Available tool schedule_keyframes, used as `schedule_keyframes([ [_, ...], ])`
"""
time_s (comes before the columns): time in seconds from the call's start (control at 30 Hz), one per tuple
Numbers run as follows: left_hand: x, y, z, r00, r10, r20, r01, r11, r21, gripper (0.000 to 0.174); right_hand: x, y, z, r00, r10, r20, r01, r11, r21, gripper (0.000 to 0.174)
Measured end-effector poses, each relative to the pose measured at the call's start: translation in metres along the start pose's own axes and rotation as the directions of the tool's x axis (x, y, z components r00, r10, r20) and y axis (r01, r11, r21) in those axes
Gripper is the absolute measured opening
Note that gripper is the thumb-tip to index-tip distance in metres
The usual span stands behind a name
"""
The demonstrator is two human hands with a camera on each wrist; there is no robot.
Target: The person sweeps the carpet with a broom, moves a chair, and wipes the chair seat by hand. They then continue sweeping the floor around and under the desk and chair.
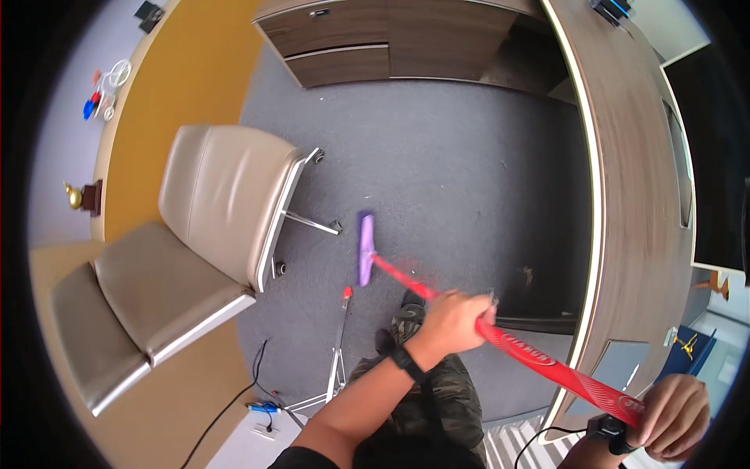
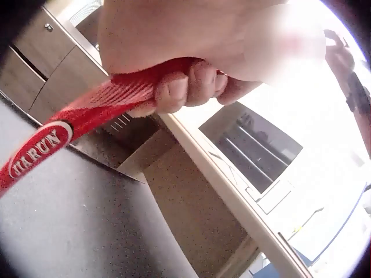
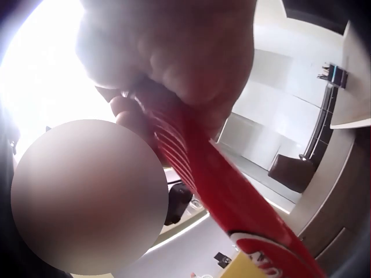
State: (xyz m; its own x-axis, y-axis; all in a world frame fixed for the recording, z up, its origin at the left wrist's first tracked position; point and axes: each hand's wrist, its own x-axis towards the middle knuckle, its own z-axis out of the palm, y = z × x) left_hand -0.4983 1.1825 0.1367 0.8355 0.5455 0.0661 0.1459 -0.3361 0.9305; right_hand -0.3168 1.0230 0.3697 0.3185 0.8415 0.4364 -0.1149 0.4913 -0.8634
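Observation:
A long red-handled broom (image 1: 562, 374) slants across the head view, its purple head (image 1: 366, 248) down on the dark grey floor and slightly blurred. My left hand (image 1: 451, 322), with a black band on its wrist, grips the handle partway along. In the left wrist view the fingers (image 2: 200, 84) of that hand curl round the red handle (image 2: 87, 116), which bears a white-lettered oval logo. Near the handle's top end, at the lower right, my right hand (image 1: 673, 418) wraps round it. The right wrist view shows this hand (image 3: 174, 52) close up, the handle (image 3: 232, 185) running down from it.
A beige office chair (image 1: 219, 203) on castors stands left of the broom head. A thin metal stand (image 1: 337, 359) with a red tip is near my feet. Wooden drawers (image 1: 336, 47) line the far side, a wooden desk (image 1: 637, 156) the right. A black cable (image 1: 226, 402) lies lower left.

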Motion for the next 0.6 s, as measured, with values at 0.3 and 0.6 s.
schedule_keyframes([
  [0.3, -0.006, -0.085, 0.003, 0.983, -0.123, 0.134, 0.118, 0.992, 0.043, 0.014, 0.027, 0.071, 0.03, 0.995, 0.09, -0.048, -0.09, 0.996, 0.005, 0.052],
  [0.6, 0.02, -0.012, -0.01, 0.993, 0.075, 0.087, -0.081, 0.995, 0.065, 0.026, 0.041, -0.032, 0.002, 0.809, 0.074, 0.583, -0.128, 0.99, 0.051, 0.031],
])
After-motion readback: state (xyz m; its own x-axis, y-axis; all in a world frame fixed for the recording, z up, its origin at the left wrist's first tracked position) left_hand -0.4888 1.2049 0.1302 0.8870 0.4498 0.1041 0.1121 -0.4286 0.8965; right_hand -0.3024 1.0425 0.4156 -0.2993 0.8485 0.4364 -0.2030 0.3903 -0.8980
